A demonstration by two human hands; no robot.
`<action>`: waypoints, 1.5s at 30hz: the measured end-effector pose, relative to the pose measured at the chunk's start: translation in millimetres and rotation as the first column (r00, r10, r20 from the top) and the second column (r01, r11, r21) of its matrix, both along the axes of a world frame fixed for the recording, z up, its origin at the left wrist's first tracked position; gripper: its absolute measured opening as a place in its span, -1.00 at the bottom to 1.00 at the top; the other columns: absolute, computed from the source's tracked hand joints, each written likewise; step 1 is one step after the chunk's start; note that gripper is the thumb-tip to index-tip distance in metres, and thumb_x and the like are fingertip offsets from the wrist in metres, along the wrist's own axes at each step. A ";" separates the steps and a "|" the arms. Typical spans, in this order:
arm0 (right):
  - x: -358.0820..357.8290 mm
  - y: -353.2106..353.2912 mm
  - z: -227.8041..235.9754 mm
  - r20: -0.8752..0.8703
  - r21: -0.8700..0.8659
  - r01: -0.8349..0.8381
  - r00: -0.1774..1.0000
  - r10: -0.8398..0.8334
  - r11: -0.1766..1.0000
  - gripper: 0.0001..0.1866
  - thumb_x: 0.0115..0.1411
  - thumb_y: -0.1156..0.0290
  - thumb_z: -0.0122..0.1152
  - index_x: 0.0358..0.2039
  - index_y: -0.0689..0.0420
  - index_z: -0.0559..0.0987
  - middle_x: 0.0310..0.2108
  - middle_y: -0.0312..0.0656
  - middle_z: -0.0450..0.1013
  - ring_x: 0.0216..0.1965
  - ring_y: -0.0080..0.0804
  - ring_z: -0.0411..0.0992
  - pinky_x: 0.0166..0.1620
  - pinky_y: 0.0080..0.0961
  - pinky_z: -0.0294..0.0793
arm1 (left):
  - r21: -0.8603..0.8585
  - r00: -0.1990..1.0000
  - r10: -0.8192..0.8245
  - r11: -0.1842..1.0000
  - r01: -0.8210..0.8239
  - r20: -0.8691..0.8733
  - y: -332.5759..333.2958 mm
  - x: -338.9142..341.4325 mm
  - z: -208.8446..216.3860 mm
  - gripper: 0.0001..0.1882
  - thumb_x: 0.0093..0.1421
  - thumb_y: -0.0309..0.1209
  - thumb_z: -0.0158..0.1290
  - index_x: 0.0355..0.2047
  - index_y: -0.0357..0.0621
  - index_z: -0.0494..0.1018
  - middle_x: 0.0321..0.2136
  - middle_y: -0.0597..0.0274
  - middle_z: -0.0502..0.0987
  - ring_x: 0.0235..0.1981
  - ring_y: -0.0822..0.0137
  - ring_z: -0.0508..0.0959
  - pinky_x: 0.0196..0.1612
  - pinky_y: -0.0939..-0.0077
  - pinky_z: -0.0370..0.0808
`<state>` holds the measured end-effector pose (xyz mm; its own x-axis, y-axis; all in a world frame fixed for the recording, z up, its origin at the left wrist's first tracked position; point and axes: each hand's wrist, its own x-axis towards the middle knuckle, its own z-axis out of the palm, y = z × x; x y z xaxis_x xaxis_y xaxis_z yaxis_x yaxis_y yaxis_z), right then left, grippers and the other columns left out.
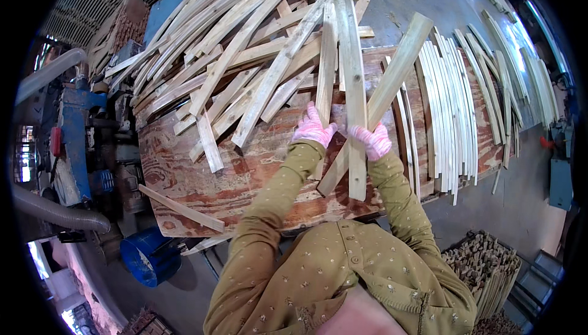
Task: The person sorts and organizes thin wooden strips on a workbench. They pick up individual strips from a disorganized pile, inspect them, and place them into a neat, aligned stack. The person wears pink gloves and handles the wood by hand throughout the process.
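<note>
Both hands wear pink-and-white striped gloves. My left hand (314, 129) is closed around the lower part of a narrow wooden slat (328, 59). Just to its right, my right hand (373, 141) grips an upright wooden slat (350, 47) near its lower end. A second, slanting slat (401, 68) crosses behind that one and passes through the same hand, its lower end reaching toward the left. Palms and some fingers are hidden by the wood. Farther off and to the left, a loose heap of wooden slats (226, 59) lies jumbled over the table.
The slats lie on a worn reddish plywood table (184, 182). At right stands a neat row of pale slats (450, 108). One slat (180, 208) lies by the table's near left edge. A blue machine (73, 145), a blue bucket (150, 257) and a bundle of sticks (484, 267) surround the table.
</note>
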<state>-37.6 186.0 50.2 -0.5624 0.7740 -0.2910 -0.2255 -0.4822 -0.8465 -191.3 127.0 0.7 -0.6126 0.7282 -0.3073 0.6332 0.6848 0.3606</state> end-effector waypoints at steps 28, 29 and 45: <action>157.9 165.6 42.9 0.832 0.244 -0.192 0.546 -0.103 0.950 -0.15 -0.06 0.20 0.45 0.17 0.26 0.24 -0.01 0.08 0.41 -0.04 -0.09 0.43 0.06 -0.24 0.43 | 0.498 0.776 -0.063 0.799 -0.338 0.628 -45.7 -25.0 56.9 -0.40 0.15 -0.43 0.14 0.19 -0.20 0.22 -0.24 0.12 0.50 -0.35 0.35 0.54 -0.37 0.43 0.55; 137.7 160.0 54.4 0.912 0.158 -0.241 0.407 -0.048 0.957 -0.11 -0.05 0.20 0.44 0.21 0.26 0.20 0.04 0.12 0.37 0.02 -0.06 0.40 0.12 -0.23 0.38 | 0.487 0.696 -0.084 0.774 -0.406 0.713 -52.5 -19.7 43.2 -0.44 0.18 -0.47 0.11 0.18 -0.21 0.22 -0.32 0.20 0.48 -0.49 0.47 0.47 -0.50 0.59 0.53; 124.8 139.7 -45.5 0.920 0.014 -0.108 0.390 0.030 0.994 -0.15 -0.08 0.17 0.40 0.17 0.30 0.28 0.02 0.11 0.42 0.07 -0.10 0.40 0.14 -0.40 0.36 | 0.244 0.389 -0.056 0.857 -0.455 0.920 15.1 144.4 -69.8 -0.32 0.20 -0.51 -0.04 0.31 -0.17 -0.01 -0.12 0.07 0.47 -0.28 0.31 0.54 -0.29 0.47 0.56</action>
<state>87.1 325.7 4.7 -0.0368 0.7831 -0.6208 0.7385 -0.3972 -0.5448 -46.8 142.1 -69.1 -0.3233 0.8154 -0.4801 -0.3539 0.3664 0.8605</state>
